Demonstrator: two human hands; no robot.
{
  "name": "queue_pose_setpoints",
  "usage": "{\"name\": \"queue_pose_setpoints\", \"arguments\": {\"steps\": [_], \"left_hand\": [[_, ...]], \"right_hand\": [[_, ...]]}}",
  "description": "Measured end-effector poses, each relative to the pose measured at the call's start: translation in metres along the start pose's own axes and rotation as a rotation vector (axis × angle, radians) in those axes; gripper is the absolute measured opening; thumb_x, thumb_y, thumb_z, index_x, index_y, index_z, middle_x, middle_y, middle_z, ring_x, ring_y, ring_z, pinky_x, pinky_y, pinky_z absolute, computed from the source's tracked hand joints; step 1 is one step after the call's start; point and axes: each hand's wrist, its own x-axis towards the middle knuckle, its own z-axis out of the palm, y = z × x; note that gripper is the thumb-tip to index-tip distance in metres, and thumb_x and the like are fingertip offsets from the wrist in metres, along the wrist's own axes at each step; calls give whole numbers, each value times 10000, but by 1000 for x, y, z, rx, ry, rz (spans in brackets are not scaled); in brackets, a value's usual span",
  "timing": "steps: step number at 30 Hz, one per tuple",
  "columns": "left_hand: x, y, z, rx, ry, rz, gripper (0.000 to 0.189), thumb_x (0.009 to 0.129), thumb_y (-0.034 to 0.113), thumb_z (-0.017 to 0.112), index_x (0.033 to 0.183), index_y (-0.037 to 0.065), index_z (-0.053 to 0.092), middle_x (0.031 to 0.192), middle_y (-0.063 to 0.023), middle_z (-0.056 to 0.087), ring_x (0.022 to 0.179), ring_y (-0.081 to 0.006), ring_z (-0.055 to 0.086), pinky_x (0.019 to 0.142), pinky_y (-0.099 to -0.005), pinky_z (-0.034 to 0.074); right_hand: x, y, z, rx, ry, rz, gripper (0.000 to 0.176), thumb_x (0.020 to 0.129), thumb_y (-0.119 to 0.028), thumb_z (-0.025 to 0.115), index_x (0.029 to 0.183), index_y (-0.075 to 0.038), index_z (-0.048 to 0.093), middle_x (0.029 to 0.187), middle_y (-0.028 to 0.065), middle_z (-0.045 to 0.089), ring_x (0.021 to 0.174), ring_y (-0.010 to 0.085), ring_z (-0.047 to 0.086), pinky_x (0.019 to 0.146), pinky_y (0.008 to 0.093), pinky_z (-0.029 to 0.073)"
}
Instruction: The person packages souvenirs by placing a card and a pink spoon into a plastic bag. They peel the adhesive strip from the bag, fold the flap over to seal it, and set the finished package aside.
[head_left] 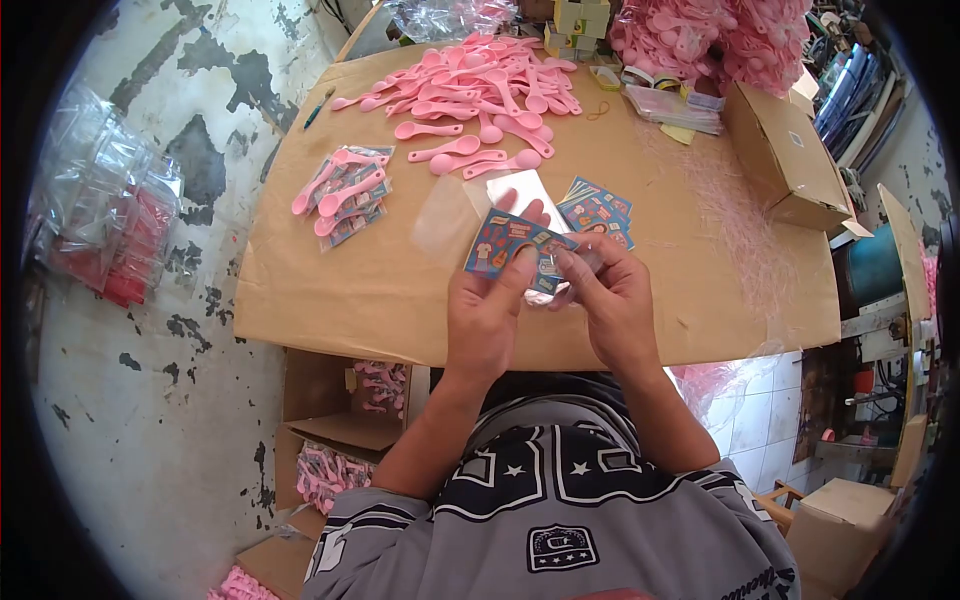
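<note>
Between my two hands is a blue printed card (500, 243) with small colourful pictures. My left hand (490, 300) is closed on its left part, thumb on the printed face and fingers behind. My right hand (615, 285) pinches the right end, where something shiny like clear plastic shows by the fingers; its exact shape is hidden. Just beyond, a fanned stack of similar cards (600, 212) lies on the table. A shiny pile of clear plastic bags (522, 187) lies partly behind my left fingers. To the left are pink spoons on packed cards (345, 195).
A large heap of pink spoons (480, 80) covers the back of the brown table (330, 290). Bulging bags of spoons (700, 40) stand at the back right, near a cardboard box (785, 155). A pen (319, 109) lies near the left edge. Open boxes (345, 430) sit below.
</note>
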Motion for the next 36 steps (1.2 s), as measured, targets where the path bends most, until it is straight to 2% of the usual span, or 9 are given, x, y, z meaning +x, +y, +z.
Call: {"name": "queue_pose_setpoints", "arguments": {"steps": [3,6,13,19,23,26,27,33,36], "left_hand": [[12,11,-1,-221,-12,33,606,1090,54,508,1657,120,307,1520,-250,540,1445,-332,516,1184,-463,473],[17,9,-2,-354,-33,22,594,1090,64,511,1648,139,323,1490,-248,561,1418,-329,544,1177,-469,481],[19,0,-4,-448,-77,-57,482,1105,106,517,1571,110,394,1274,-190,673,1157,-255,708,980,-385,603],[20,-3,0,-480,-24,-126,427,1120,166,530,1522,65,425,1076,-101,666,951,-179,703,872,-356,606],[25,-1,-12,-421,94,-150,395,1119,211,554,1481,73,474,1011,-60,644,885,-147,659,895,-375,584],[29,1,-29,-483,189,-165,365,1108,257,592,1415,73,524,970,-36,633,831,-119,626,877,-344,568],[32,2,-37,-519,215,-166,355,1102,272,606,1388,73,541,954,-27,630,817,-111,616,870,-332,564],[40,26,-70,-541,373,-67,305,1077,283,654,1278,63,587,902,-26,628,814,-115,623,859,-308,567],[39,23,-72,-541,356,-84,325,1076,299,656,1287,63,587,915,-32,633,824,-119,627,864,-318,567]], "right_hand": [[-6,0,2,-29,13,38,200,999,-177,763,1089,-12,694,824,19,702,637,64,619,575,226,487],[-14,0,9,-63,16,86,198,979,-184,788,1048,-37,676,812,14,696,634,56,612,557,218,459],[-9,1,13,-158,18,83,233,966,-184,807,978,-62,609,788,-15,646,705,28,592,594,207,436],[-3,29,19,-22,79,-185,284,917,-73,836,1053,-44,588,989,17,591,774,24,536,588,214,396],[-10,-7,19,-822,42,-493,411,830,-7,861,1196,-71,685,996,39,542,783,110,598,615,256,465],[-8,-12,8,-930,-193,-718,293,832,15,844,1095,-76,753,987,58,547,782,130,623,616,260,475],[-10,-22,13,-961,-168,-688,184,841,36,821,989,-62,772,950,74,596,770,137,631,599,249,469],[54,-56,-21,-987,-20,-538,125,937,-29,717,1057,-34,752,903,116,707,834,238,694,751,346,555],[116,-37,-52,-1313,-186,-644,163,947,-72,694,1099,-37,742,1028,129,719,953,311,705,877,416,551]]}}
